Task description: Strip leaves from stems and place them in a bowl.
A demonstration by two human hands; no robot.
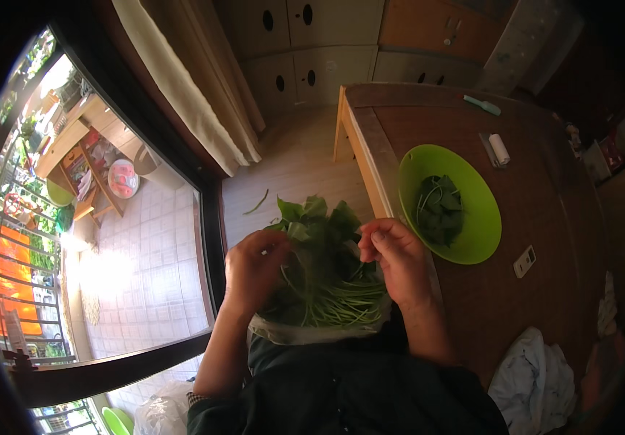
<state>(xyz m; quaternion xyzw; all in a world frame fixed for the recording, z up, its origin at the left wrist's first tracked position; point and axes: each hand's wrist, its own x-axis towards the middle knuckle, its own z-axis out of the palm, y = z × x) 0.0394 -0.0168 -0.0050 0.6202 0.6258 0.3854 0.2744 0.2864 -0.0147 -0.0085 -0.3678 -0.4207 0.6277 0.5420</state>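
Note:
A bunch of leafy greens with long thin stems [345, 302] lies on my lap in a clear plastic bag [312, 333]. My left hand [255, 266] hovers over the left side of the bunch, fingers curled and partly blurred. Across from it, my right hand [396, 258] is above the right side, near the table edge, thumb bent towards the curled fingers. Whether either hand pinches a small piece of stem or leaf cannot be made out. Right of my right hand, a bright green plastic bowl [478, 217] on the table holds some picked leaves [440, 209].
On the brown table [481, 310] are a white remote control [524, 261], a white roll [499, 149], a pale green-handled tool [482, 104] and a crumpled cloth [532, 380]. A loose stem [257, 202] lies on the floor. A sliding door frame [211, 261] stands at left.

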